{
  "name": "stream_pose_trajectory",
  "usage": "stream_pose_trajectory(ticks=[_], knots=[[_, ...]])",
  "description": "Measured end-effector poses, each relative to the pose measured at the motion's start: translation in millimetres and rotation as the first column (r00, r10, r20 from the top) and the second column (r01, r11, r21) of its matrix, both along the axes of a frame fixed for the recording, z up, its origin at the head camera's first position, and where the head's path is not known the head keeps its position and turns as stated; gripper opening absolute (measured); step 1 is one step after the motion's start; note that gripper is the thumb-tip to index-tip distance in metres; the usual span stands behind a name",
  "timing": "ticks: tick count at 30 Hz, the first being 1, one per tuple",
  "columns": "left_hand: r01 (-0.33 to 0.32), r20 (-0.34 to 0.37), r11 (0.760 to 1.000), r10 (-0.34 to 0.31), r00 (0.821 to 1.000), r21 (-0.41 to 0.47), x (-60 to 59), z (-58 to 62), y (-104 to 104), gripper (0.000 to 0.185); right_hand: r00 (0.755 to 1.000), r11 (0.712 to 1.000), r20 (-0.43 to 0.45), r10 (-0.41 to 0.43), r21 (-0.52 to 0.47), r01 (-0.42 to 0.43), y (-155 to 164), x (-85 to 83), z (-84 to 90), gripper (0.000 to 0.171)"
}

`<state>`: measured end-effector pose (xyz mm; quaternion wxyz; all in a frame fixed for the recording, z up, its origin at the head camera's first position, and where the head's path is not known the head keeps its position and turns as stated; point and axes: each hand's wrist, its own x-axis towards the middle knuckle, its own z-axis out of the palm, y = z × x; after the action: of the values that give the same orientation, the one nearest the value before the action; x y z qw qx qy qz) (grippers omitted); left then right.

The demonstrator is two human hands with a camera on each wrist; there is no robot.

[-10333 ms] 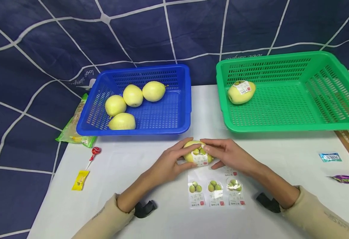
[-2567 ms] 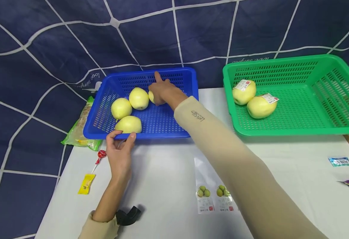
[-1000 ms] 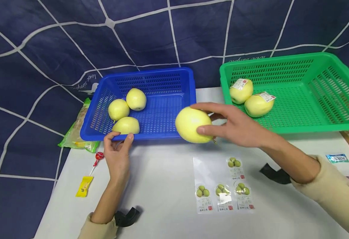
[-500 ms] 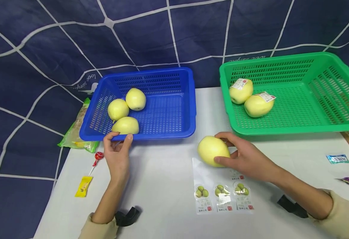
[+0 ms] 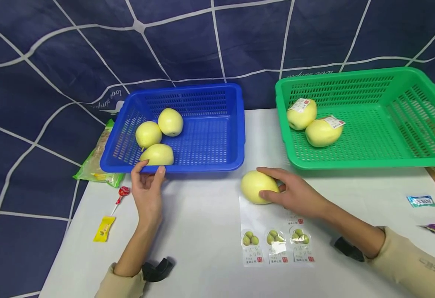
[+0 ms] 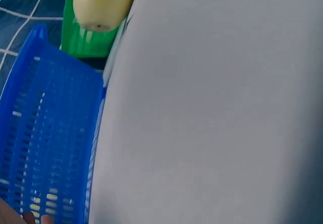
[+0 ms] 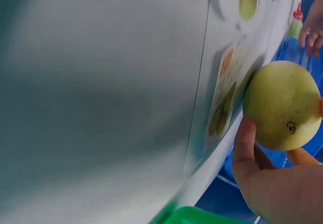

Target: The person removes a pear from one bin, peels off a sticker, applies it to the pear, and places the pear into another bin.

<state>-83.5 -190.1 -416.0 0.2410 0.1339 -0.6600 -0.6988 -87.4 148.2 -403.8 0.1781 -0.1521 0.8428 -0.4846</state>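
Pear point(image 5: 256, 187) over the worktop point(image 5: 202, 240), just off the blue basket point(image 5: 210, 167) whose near rim the left hand point(image 5: 147, 196) grips, is at the far edge of the sheet point(image 5: 251, 217), grasped by the right hand point(image 5: 297, 193), best kept gentle and steady.

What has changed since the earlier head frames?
The green basket holds two labelled pears, up from one. The right hand brought a pear from the blue basket towards the person, to the sticker sheet; the left hand released another pear and grips the blue basket's front rim. Both baskets stayed put.
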Motion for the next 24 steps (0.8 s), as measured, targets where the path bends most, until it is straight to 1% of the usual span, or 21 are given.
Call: stream_pose_trajectory(ticks=[2, 3, 5, 6, 7, 8, 9, 10, 11, 12, 13, 15, 16, 17, 19, 21, 22, 24], knots=[[0.013, -0.062, 1.000, -0.012, 0.998, 0.010, 6.0, -3.4, 7, 0.030, 1.000, 1.000, 0.016, 0.019, -0.002, -0.019, 3, -2.6, 0.3, 0.062], [0.021, -0.106, 1.000, -0.018, 0.994, 0.022, 9.9, -5.4, 12, 0.024, 0.999, 1.000, 0.026, 0.029, -0.005, -0.029, 5, -3.7, 0.6, 0.062], [0.063, -0.189, 0.998, -0.057, 0.980, 0.029, 19.1, -7.6, 23, 0.013, 0.998, 0.999, 0.049, 0.050, -0.011, -0.049, 7, -5.9, 1.2, 0.062], [0.105, -0.226, 0.994, -0.096, 0.969, 0.029, 23.3, -8.3, 29, 0.009, 0.997, 0.998, 0.051, 0.056, -0.005, -0.056, 7, -6.9, 1.0, 0.062], [0.165, -0.249, 0.986, -0.153, 0.956, 0.025, 27.0, -8.2, 35, 0.007, 0.997, 0.998, 0.055, 0.061, -0.004, -0.061, 8, -7.7, 1.2, 0.063], [0.234, -0.250, 0.972, -0.225, 0.942, 0.007, 29.9, -7.5, 40, 0.009, 0.996, 0.998, 0.057, 0.066, -0.002, -0.066, 8, -8.5, 1.2, 0.064], [0.315, -0.226, 0.949, -0.310, 0.924, -0.014, 31.9, -6.2, 46, 0.010, 0.996, 0.998, 0.053, 0.069, -0.005, -0.068, 8, -9.2, 1.2, 0.065], [0.390, -0.176, 0.920, -0.390, 0.904, -0.038, 33.0, -4.4, 52, 0.013, 0.997, 0.998, 0.050, 0.067, -0.007, -0.067, 8, -9.9, 1.3, 0.066], [0.460, -0.117, 0.886, -0.463, 0.878, -0.059, 33.2, -3.1, 58, 0.017, 0.997, 0.998, 0.049, 0.064, -0.014, -0.063, 9, -10.3, 1.4, 0.066], [0.522, -0.049, 0.849, -0.526, 0.849, -0.074, 32.7, -1.7, 64, 0.022, 0.997, 0.998, 0.041, 0.061, -0.026, -0.060, 9, -10.9, 1.3, 0.065], [0.574, 0.026, 0.815, -0.574, 0.819, -0.082, 31.4, -0.7, 70, 0.028, 0.998, 0.997, 0.036, 0.060, -0.040, -0.058, 9, -11.6, 0.9, 0.063], [0.649, 0.174, 0.755, -0.630, 0.757, -0.089, 27.5, 0.1, 80, 0.040, 0.998, 0.996, 0.025, 0.059, -0.071, -0.058, 9, -12.9, 0.1, 0.056], [0.680, 0.231, 0.728, -0.649, 0.725, -0.089, 24.7, -0.6, 85, 0.047, 0.998, 0.995, 0.021, 0.058, -0.080, -0.057, 9, -13.4, -0.3, 0.052], [0.709, 0.271, 0.700, -0.668, 0.693, -0.085, 21.5, -1.5, 90, 0.053, 0.998, 0.994, 0.018, 0.060, -0.092, -0.058, 9, -13.6, -0.8, 0.049], [0.760, 0.330, 0.645, -0.703, 0.630, -0.078, 14.1, -4.6, 98, 0.065, 0.998, 0.993, 0.014, 0.064, -0.102, -0.062, 9, -13.9, -1.8, 0.046], [0.806, 0.352, 0.587, -0.741, 0.573, -0.077, 7.0, -7.9, 105, 0.074, 0.997, 0.991, 0.017, 0.074, -0.110, -0.071, 10, -13.0, -2.1, 0.047], [0.828, 0.355, 0.553, -0.759, 0.545, -0.089, 3.6, -9.8, 108, 0.078, 0.997, 0.991, 0.019, 0.078, -0.115, -0.075, 10, -12.5, -2.3, 0.048], [0.863, 0.371, 0.483, -0.782, 0.501, -0.149, -2.2, -11.9, 112, 0.083, 0.996, 0.989, 0.026, 0.084, -0.124, -0.080, 12, -11.1, -2.4, 0.049]])
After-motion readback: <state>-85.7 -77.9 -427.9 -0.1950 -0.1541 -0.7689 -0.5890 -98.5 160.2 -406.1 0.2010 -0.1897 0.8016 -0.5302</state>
